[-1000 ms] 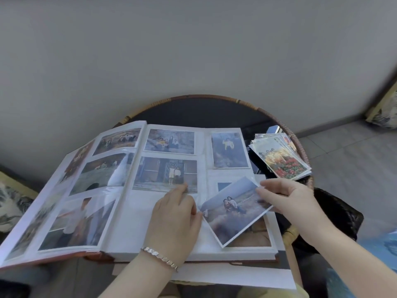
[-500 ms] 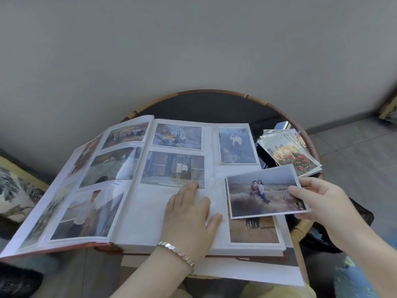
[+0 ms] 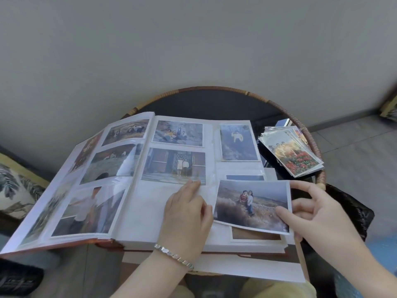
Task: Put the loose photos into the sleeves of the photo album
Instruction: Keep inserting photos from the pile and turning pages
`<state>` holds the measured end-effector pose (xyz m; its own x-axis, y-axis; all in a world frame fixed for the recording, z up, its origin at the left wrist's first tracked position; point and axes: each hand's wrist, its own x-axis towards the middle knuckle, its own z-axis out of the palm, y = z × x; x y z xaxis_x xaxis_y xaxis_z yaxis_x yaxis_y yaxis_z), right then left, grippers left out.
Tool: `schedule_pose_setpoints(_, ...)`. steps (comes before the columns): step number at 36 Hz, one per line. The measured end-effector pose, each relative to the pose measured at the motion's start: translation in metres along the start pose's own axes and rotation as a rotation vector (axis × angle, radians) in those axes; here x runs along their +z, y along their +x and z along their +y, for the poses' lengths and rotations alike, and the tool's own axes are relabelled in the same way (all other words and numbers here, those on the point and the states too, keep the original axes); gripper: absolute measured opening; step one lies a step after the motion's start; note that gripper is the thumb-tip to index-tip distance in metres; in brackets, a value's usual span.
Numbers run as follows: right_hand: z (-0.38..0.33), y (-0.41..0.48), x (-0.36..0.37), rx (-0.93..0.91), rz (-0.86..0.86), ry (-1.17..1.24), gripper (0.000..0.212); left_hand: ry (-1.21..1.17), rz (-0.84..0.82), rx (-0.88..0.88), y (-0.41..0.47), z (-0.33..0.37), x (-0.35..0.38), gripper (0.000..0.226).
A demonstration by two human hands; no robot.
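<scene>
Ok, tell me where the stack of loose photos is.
Head view, right side: the stack of loose photos lies on the round table by its woven rim, beside the album, beyond the right hand holding a photo.

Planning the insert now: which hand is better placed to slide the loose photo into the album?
Right. The right hand pinches the loose photo by its edge over the right page of the photo album; the left hand lies flat on that page, steadying it.

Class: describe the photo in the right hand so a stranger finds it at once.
Find the open album on the round table. Over its right page, the right hand pinches a loose photo. Unsleeved, unlike its neighbours; two people on grass.
</scene>
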<state>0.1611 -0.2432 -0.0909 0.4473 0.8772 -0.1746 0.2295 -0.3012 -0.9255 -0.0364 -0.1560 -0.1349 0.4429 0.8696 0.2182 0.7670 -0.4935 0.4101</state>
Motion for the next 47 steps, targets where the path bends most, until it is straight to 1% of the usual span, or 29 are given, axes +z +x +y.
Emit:
schedule_pose_setpoints(2,0.001,-0.001,0.001,-0.012,0.005,-0.056,0.050,-0.049,-0.045,-0.008,-0.001,0.001,-0.002,0.017)
schedule_pose_setpoints(4,0.001,-0.003,0.001,0.009,-0.012,-0.064,0.054,-0.043,-0.112,-0.032,-0.001,0.007,-0.011,0.008)
schedule_pose_setpoints(7,0.000,-0.003,0.002,0.062,-0.086,-0.021,0.054,0.019,-0.152,-0.003,-0.002,0.000,-0.016,0.026)
schedule_pose_setpoints(8,0.000,-0.003,0.003,0.081,-0.109,-0.018,0.054,0.044,-0.188,0.003,-0.002,0.000,-0.021,0.027)
schedule_pose_setpoints(9,0.000,-0.003,0.005,0.097,-0.127,-0.018,0.055,0.055,-0.190,0.013,-0.003,-0.002,-0.025,0.024)
schedule_pose_setpoints(10,0.001,-0.002,0.006,0.112,-0.141,-0.020,0.058,0.116,-0.161,0.045,-0.005,-0.008,-0.027,0.022)
schedule_pose_setpoints(11,0.001,-0.002,0.007,0.121,-0.150,-0.022,0.061,0.196,-0.136,0.034,-0.007,-0.014,-0.028,0.027)
schedule_pose_setpoints(14,-0.003,-0.002,0.012,0.127,-0.171,-0.007,0.066,0.384,-0.194,-0.061,-0.013,-0.028,-0.044,0.050)
schedule_pose_setpoints(17,-0.006,0.001,0.021,0.118,-0.203,0.033,0.059,0.461,-0.206,-0.114,-0.020,-0.044,-0.057,0.075)
schedule_pose_setpoints(18,-0.006,0.002,0.024,0.110,-0.211,0.026,0.057,0.469,-0.216,-0.126,-0.021,-0.049,-0.062,0.081)
schedule_pose_setpoints(22,-0.005,0.009,0.036,0.067,-0.254,-0.029,0.059,0.473,-0.276,-0.071,-0.027,-0.063,-0.070,0.087)
schedule_pose_setpoints(28,-0.011,0.009,0.060,0.021,-0.287,-0.112,0.058,0.448,-0.275,-0.031,-0.029,-0.063,-0.074,0.102)
schedule_pose_setpoints(29,-0.012,0.010,0.061,0.020,-0.301,-0.143,0.055,0.443,-0.276,-0.035,-0.029,-0.063,-0.074,0.102)
schedule_pose_setpoints(31,-0.016,0.013,0.059,0.030,-0.319,-0.161,0.042,0.435,-0.282,-0.035,-0.028,-0.063,-0.075,0.101)
schedule_pose_setpoints(33,-0.018,0.018,0.054,0.054,-0.282,-0.103,0.029,0.423,-0.262,-0.020,-0.028,-0.066,-0.076,0.101)
schedule_pose_setpoints(35,-0.021,0.022,0.049,0.070,-0.240,-0.090,0.022,0.413,-0.241,-0.003,-0.028,-0.069,-0.077,0.102)
schedule_pose_setpoints(41,-0.031,0.025,0.057,0.111,-0.280,-0.062,0.024,0.351,-0.124,0.044,-0.031,-0.073,-0.074,0.092)
schedule_pose_setpoints(44,-0.035,0.026,0.069,0.143,-0.309,-0.030,0.020,0.353,-0.112,0.056,-0.031,-0.073,-0.072,0.092)
schedule_pose_setpoints(47,-0.037,0.029,0.081,0.149,-0.342,-0.079,0.015,0.364,-0.115,0.056,-0.031,-0.073,-0.072,0.091)
